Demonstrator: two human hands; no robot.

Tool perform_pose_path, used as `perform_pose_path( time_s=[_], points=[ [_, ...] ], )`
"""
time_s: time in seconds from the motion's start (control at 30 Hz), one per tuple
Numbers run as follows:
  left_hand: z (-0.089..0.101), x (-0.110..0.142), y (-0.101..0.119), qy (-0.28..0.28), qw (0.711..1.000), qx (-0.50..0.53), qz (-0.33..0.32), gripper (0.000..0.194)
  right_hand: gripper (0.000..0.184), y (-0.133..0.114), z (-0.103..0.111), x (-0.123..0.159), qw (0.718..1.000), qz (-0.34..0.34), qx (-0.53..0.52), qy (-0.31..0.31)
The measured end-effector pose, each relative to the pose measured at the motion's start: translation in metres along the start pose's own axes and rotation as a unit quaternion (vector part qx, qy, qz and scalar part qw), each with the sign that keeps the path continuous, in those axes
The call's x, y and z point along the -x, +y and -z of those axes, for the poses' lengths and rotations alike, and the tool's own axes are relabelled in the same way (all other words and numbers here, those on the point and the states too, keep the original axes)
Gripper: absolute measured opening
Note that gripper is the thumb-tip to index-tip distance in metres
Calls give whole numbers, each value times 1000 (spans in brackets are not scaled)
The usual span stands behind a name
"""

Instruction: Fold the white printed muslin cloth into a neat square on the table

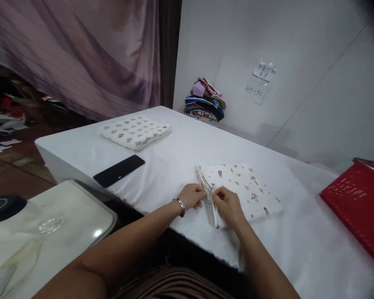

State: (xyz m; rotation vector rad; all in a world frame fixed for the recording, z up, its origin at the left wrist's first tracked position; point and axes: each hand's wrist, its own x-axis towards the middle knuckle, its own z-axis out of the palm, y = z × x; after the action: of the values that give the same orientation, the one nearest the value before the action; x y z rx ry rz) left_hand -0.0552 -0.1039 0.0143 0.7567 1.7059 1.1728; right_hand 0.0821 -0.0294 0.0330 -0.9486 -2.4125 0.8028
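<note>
A folded white cloth (249, 187) printed with small grey and brown plant shapes lies on the white-covered table in front of me. Its left side shows several stacked layers with a bound edge. My left hand (192, 196), a metal band around its wrist, pinches that layered edge from the left. From the other side my right hand (229, 204) grips the same edge, thumb and fingers closed on the fabric. The two hands are close together, and the fingertips partly hide the cloth between them. Farther back on the left rests a second folded cloth (137, 131) with cloud-like prints.
A black phone (119, 170) lies near the table's left front edge. At the far edge stands a pile of folded fabrics (205, 101) by the wall. A red box-like object (358, 203) sits on the right. A pale machine top (59, 224) is at lower left.
</note>
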Motion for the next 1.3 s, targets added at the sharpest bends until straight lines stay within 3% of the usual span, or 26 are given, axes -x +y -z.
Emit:
perform_pose_path(
  time_s=[0.1,0.3,0.67,0.97,1.3],
  points=[
    [-2,0,2,-8,999,-31,3,14,16,0,0,0,1000,1,-4,8],
    [-5,-2,-3,66,994,-46,-74,13,16,-1,-1,1,1000,4,-13,18],
    [-8,-1,9,-1,991,-137,-8,23,14,4,-5,-1,999,13,-3,33],
    [-4,-12,-1,-38,998,-50,0,20,12,2,-6,0,1000,19,3,25],
    [-3,-8,3,-67,997,27,-8,19,11,0,-3,0,1000,19,17,-16]
  ],
)
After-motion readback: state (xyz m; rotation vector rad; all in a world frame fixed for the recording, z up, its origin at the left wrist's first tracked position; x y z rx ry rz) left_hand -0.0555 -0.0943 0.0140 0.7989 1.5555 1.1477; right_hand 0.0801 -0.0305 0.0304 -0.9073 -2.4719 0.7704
